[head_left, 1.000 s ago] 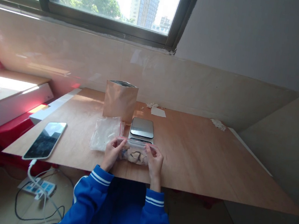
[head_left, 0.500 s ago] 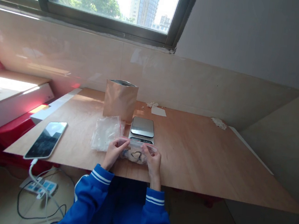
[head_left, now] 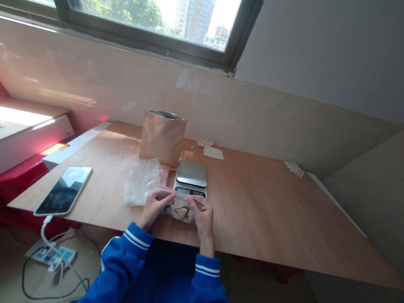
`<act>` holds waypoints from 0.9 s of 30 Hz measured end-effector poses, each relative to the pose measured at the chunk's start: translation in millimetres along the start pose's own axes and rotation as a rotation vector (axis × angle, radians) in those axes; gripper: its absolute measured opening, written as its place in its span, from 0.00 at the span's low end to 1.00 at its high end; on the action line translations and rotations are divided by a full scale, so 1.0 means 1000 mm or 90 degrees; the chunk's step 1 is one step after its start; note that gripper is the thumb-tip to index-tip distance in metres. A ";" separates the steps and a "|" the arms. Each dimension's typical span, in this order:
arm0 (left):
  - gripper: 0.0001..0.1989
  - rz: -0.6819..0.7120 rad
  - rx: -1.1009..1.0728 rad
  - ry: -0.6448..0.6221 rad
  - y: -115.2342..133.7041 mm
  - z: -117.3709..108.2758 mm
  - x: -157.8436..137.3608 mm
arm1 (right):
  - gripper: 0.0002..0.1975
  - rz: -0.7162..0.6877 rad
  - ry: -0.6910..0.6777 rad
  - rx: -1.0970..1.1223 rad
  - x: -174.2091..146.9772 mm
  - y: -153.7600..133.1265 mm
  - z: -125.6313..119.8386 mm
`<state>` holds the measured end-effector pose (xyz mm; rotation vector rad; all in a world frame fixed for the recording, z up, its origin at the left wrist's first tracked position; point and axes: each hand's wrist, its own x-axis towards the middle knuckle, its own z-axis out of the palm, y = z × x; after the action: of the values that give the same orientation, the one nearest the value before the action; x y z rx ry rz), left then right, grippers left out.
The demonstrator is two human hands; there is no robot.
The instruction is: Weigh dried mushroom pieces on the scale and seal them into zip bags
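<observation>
A clear zip bag with pale, dark-edged pieces inside lies at the table's front edge. My left hand pinches the left part of its red-lined top strip. Farther right along the same strip, my right hand pinches it between thumb and fingers. Just behind the bag stands a kitchen scale with a bare metal plate; its display is partly covered by the bag top. Flat clear zip bags are piled left of the scale. A brown stand-up pouch, open at the top, stands behind them.
A phone on a charging cable lies at the table's left front. Below it a power strip with cables rests on the floor. White paper and crumpled scraps lie near the back wall.
My right hand has slid left along the bag's top strip, closer to my left hand. My left hand stays at nearly the same spot. The view has tilted slightly.
</observation>
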<state>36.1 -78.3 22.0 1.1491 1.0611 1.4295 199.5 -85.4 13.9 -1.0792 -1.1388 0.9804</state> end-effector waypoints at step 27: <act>0.12 0.089 0.080 -0.118 0.007 0.019 -0.017 | 0.15 -0.259 -0.075 -0.542 -0.016 -0.061 0.007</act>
<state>55.2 -95.0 29.8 1.4415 0.9661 1.3475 193.0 -112.1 71.0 -1.3679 -1.8626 0.2107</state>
